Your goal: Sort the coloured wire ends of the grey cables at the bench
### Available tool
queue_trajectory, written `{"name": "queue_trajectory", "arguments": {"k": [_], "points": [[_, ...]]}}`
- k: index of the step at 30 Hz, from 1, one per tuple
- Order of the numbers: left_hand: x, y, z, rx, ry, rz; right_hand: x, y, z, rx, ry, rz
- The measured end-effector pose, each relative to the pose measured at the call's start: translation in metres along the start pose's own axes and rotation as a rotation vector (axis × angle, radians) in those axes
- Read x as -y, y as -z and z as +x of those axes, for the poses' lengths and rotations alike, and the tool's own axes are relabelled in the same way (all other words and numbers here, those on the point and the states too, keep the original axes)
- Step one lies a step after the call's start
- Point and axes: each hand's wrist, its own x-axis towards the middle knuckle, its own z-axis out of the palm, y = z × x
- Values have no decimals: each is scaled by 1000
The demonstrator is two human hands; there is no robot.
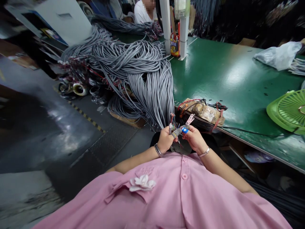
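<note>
My left hand [166, 139] is closed around the end of a grey cable [170, 128], whose thin coloured wires [172, 117] fan out above the fingers. A grey finger cover with a yellowish band sits on its thumb. Close beside it, my right hand [194, 139] is pinched, with a blue wrap [184, 130] around its thumb. A pale pink clip-like piece [190, 119] sticks up from the right fingers; its exact kind is unclear. The fingertips of both hands nearly meet over loose wire ends, and what lies between them is partly hidden.
A big heap of grey cables [152, 79] hangs over the table edge at left. On the green table [214, 70] are a taped block [206, 112] with wires, a green fan [290, 111] and a plastic bag [278, 55]. A white post [184, 35] rises behind. Another person [143, 12] sits beyond.
</note>
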Motion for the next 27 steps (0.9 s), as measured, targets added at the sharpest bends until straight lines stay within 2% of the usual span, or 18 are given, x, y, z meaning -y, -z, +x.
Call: {"name": "queue_trajectory", "arguments": {"k": [6, 13, 18, 21, 25, 27], "points": [[-5, 2, -3, 185, 26, 100, 0, 3, 0, -12, -6, -28], [-4, -2, -4, 29, -71, -24, -1, 11, 3, -56, -107, 138], [-10, -10, -1, -30, -84, -73, 7, 22, 13, -63, -126, 281], [-13, -15, 1, -19, -110, -67, 11, 24, 19, -35, -11, 123], [-11, -20, 6, 5, -140, -25, 7, 24, 27, -220, 283, -187], [-9, -21, 8, 7, -139, 7, 4, 23, 30, -268, 313, -186]]}}
